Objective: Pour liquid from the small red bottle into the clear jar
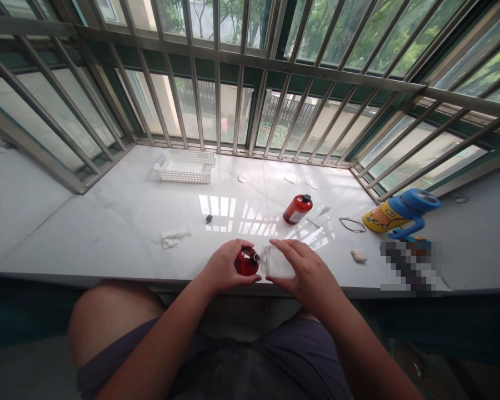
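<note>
My left hand (225, 264) is wrapped round a dark red bottle (245, 262) near the front edge of the counter. In my right hand (306, 266) is a clear bottle (280, 263), tilted on its side with its mouth toward the left. The necks of the two bottles meet or nearly meet; I cannot tell whether they touch. A small black cap (209, 219) lies on the counter beyond my left hand. Farther back stands a second red bottle (298, 210) with a white label and a black cap.
A white slotted basket (185, 168) stands at the back left. Crumpled tissues (175, 238) lie about. To the right are a thin dark loop (352, 224), a beige lump (359, 255), a yellow and blue flask (400, 211) and a blurred-out patch. Metal bars (250, 61) line the window.
</note>
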Demonstrator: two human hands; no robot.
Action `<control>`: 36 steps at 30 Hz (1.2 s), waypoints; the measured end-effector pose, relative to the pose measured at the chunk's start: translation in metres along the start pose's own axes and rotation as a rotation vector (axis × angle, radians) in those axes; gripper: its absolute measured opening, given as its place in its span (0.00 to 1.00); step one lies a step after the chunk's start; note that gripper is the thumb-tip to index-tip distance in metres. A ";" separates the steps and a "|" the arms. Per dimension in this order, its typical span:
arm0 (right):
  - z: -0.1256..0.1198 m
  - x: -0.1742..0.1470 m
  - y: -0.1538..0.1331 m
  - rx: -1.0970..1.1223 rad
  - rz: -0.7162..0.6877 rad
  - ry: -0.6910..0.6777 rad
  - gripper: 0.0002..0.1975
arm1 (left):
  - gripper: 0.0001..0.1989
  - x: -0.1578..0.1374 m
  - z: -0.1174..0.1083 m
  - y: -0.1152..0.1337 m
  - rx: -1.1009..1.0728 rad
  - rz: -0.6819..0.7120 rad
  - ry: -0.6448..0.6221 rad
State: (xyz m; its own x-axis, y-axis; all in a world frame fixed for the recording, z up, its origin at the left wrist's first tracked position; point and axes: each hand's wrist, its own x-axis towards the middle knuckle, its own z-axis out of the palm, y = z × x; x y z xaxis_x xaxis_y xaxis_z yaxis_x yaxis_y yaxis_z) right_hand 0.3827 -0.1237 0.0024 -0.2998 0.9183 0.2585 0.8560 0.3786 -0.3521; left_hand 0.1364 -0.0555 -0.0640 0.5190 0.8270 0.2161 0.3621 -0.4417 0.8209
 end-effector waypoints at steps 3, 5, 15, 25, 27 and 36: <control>-0.001 0.001 -0.001 -0.009 -0.001 -0.013 0.41 | 0.34 0.000 0.000 0.001 -0.002 -0.004 -0.001; -0.002 0.002 -0.001 -0.013 -0.003 -0.021 0.41 | 0.34 0.000 0.000 0.000 -0.004 -0.008 -0.004; -0.004 0.004 -0.001 -0.033 -0.027 -0.027 0.40 | 0.35 -0.001 -0.001 0.000 -0.012 -0.013 -0.010; -0.007 0.006 -0.003 -0.038 -0.025 -0.045 0.40 | 0.35 -0.001 0.000 -0.001 -0.007 -0.005 -0.007; -0.007 0.006 -0.003 -0.043 -0.020 -0.053 0.40 | 0.35 -0.001 0.000 -0.001 -0.006 -0.001 -0.007; -0.008 0.006 -0.003 -0.042 -0.023 -0.052 0.40 | 0.35 -0.001 0.000 -0.001 -0.008 -0.002 -0.010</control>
State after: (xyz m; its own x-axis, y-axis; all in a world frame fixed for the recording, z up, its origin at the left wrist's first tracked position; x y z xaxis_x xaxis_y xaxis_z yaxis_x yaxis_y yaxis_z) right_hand 0.3815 -0.1205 0.0117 -0.3399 0.9148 0.2183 0.8652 0.3952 -0.3086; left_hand 0.1356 -0.0555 -0.0647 0.5261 0.8244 0.2087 0.3572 -0.4369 0.8256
